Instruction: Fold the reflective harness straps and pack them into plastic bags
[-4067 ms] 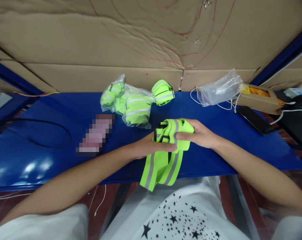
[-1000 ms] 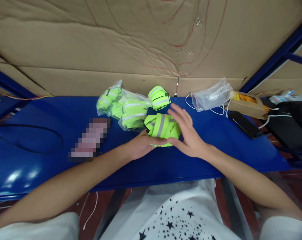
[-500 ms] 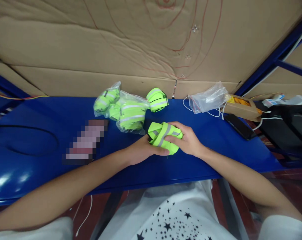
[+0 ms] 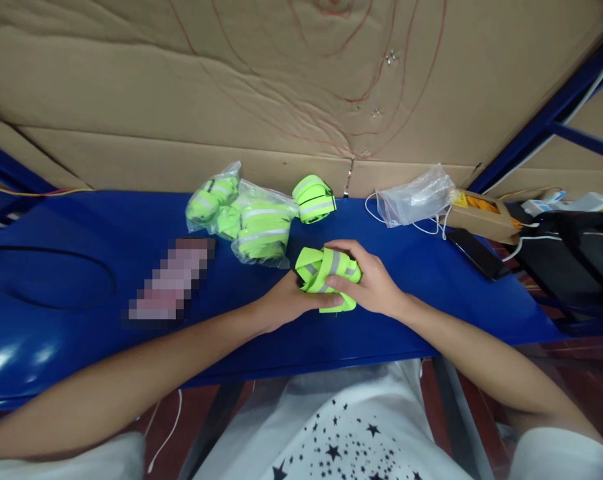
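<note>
Between my two hands is a bundle of neon-yellow reflective strap (image 4: 311, 265) with grey stripes, folded over itself. My left hand (image 4: 294, 297) grips its left and lower side, the thumb lying along the near edge. From the right, my right hand (image 4: 374, 280) wraps round it, thumb pressed on the front and fingers over the far side. Beyond the hands a neatly rolled reflective strap (image 4: 314, 200) sits near the cardboard wall. To its left lie clear plastic bags (image 4: 264, 230) holding more of the same neon strap.
On the blue table (image 4: 391, 333), a clear plastic bag (image 4: 416, 197) lies at the back right beside a cardboard box (image 4: 481, 220) and a black phone (image 4: 478, 255). A blurred-out rectangular item (image 4: 171, 280) lies at the left, near a black cable (image 4: 114, 280). A cardboard wall (image 4: 231, 87) closes the back.
My right hand has shifted slightly left with its thumb lower on the bundle. The strap's folds have turned and look more tightly bunched.
</note>
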The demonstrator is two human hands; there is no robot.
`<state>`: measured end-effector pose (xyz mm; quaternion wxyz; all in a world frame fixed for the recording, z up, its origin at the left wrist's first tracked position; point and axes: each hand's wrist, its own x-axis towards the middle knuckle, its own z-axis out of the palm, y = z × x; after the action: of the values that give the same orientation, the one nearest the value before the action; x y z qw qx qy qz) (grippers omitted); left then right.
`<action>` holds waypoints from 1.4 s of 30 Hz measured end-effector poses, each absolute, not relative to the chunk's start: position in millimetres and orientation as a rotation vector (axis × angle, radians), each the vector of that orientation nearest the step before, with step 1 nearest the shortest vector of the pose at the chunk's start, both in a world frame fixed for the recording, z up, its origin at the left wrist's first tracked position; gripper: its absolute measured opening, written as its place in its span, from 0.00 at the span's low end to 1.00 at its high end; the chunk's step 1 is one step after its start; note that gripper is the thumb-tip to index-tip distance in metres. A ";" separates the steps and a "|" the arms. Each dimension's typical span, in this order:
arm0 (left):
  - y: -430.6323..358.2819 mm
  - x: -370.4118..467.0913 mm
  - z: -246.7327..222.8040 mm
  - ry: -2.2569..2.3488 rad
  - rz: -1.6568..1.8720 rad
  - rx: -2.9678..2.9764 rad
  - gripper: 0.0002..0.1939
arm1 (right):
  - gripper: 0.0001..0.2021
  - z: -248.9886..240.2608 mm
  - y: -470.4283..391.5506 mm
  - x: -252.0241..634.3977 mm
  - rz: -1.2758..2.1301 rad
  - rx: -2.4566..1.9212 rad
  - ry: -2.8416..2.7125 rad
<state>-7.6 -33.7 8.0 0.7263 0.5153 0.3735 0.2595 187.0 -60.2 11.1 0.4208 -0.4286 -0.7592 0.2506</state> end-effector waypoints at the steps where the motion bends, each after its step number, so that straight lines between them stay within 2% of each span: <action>1: -33.9 -7.3 8.6 0.833 0.590 1.130 0.32 | 0.26 10.6 -58.0 188.0 0.663 -1.061 -1.884; 3: -33.9 -6.5 9.5 0.849 0.633 1.097 0.33 | 0.22 10.0 -50.1 193.5 0.731 -1.039 -1.822; 5: -33.4 -5.6 10.2 0.851 0.668 1.052 0.33 | 0.19 10.9 -37.6 206.9 0.662 -1.099 -1.715; 10: -30.3 -4.2 11.0 0.815 0.661 0.985 0.33 | 0.22 14.5 6.3 271.6 -0.178 -1.632 -1.610; 13: -27.6 -5.3 9.5 0.820 0.633 0.983 0.35 | 0.23 7.5 25.4 305.0 -0.408 -1.990 -1.586; 18: -23.7 -8.3 8.5 0.803 0.570 1.009 0.35 | 0.13 3.7 30.4 323.1 -0.363 -2.066 -1.580; 22: -24.7 -8.7 12.4 0.730 0.540 1.027 0.36 | 0.14 18.5 16.8 302.6 -0.393 -1.895 -1.672; 29: -25.0 -9.1 8.8 0.722 0.576 1.082 0.33 | 0.09 22.1 -33.0 226.8 -0.239 -1.227 -2.156; 35: -22.9 -8.8 5.6 0.697 0.623 1.065 0.34 | 0.06 26.6 -39.7 223.8 -0.204 -1.094 -2.128; 42: -25.5 -10.3 15.0 0.702 0.493 1.222 0.30 | 0.04 39.4 -56.7 213.3 -0.076 -0.989 -2.032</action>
<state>-10.3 -25.5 15.0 0.7342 0.5556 0.3191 0.2244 213.3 -56.7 39.4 0.4260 -0.3957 -0.8131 -0.0303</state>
